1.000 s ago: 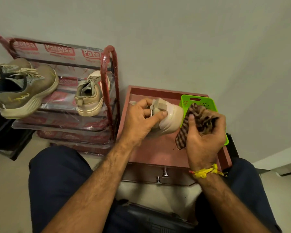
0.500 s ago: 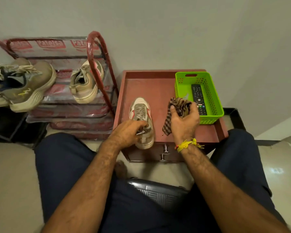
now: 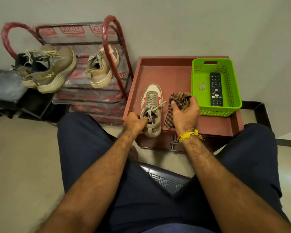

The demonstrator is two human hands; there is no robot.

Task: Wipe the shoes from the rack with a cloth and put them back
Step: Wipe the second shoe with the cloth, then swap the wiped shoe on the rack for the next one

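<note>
The left hand [image 3: 134, 122] grips the heel opening of the shoe [image 3: 151, 108] standing on the red surface [image 3: 175, 76]. Right of the shoe, the right hand [image 3: 185, 111] clutches the bunched cloth [image 3: 179, 101]. Beyond-left stands the rack [image 3: 111, 47].

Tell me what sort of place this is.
Probably a room in a home, near a wall: a red shoe rack holding sneakers, a low red-brown table, and a green basket with a TV remote inside.

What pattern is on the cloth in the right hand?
A brown and dark checked pattern on the cloth, bunched in the right hand; head view.
</note>
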